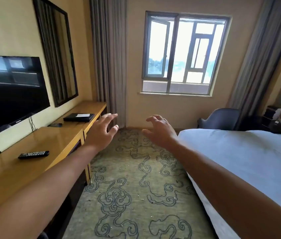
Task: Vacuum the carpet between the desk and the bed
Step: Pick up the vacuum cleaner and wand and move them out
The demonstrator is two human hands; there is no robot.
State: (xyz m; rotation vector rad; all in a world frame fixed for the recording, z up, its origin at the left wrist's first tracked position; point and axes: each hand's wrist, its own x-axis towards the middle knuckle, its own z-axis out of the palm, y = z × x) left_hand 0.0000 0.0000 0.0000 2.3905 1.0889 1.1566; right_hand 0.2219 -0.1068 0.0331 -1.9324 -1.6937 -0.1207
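Running up the middle of the frame from the bottom edge, the crumb-flecked patterned carpet forms a long strip between the wooden desk at left and the white bed at right. Above its far end, the left hand and right hand hover spread and empty. No vacuum cleaner shows, so neither hand is nearer one.

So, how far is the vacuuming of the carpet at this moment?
Nothing looks done: pale crumbs still dot the carpet between the desk and the bed. Nothing is in hand either: the left hand and right hand are stretched forward, open and empty. No vacuum is visible, so the whole strip remains.
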